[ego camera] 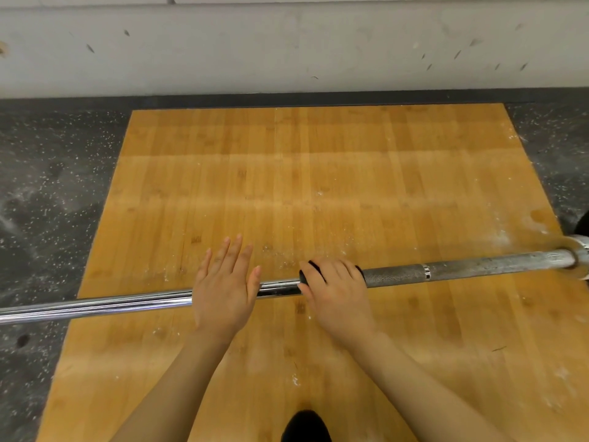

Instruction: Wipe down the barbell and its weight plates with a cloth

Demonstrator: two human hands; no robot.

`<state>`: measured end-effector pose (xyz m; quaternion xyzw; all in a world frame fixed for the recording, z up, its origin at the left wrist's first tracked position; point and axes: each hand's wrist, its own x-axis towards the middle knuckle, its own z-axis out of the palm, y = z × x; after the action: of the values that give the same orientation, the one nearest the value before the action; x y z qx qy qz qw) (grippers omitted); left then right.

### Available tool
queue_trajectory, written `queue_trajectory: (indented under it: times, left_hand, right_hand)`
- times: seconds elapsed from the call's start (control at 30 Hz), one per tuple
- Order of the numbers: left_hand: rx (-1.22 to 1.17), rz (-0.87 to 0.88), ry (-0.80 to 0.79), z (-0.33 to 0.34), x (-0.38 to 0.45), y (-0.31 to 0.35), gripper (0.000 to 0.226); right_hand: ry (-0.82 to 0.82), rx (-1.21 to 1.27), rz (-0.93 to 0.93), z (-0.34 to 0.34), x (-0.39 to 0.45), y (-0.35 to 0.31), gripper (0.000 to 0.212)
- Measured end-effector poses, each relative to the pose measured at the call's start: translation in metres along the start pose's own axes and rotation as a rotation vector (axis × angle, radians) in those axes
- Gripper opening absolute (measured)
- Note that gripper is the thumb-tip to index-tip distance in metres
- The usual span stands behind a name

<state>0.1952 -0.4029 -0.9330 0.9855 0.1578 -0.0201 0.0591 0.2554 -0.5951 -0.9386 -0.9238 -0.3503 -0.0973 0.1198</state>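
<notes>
Cleaning under way: the right hand (pixel 334 291) clamps a dark cloth (pixel 310 272) around the barbell (pixel 127 303) near mid-shaft, while the left hand (pixel 223 291) lies flat across the bar, fingers straight. By the look of it, the knurled stretch (pixel 478 267) toward the collar (pixel 578 250) and the out-of-frame weight plates remain. White chalk specks (pixel 506 234) dust the wooden platform (pixel 287 173) beneath; nothing blocks the stroke.
</notes>
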Motion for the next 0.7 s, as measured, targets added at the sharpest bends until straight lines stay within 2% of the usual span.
queue_trajectory:
  times: [0.37, 0.7]
  left_hand:
    - [0.009, -0.010, -0.038, 0.000, -0.004, -0.001, 0.073]
    - [-0.006, 0.035, -0.078, 0.002, -0.018, -0.003, 0.083]
  right_hand:
    - [0.044, -0.022, 0.091, -0.022, -0.034, 0.082, 0.042]
    - [0.054, 0.082, 0.187, -0.030, -0.043, 0.074, 0.040]
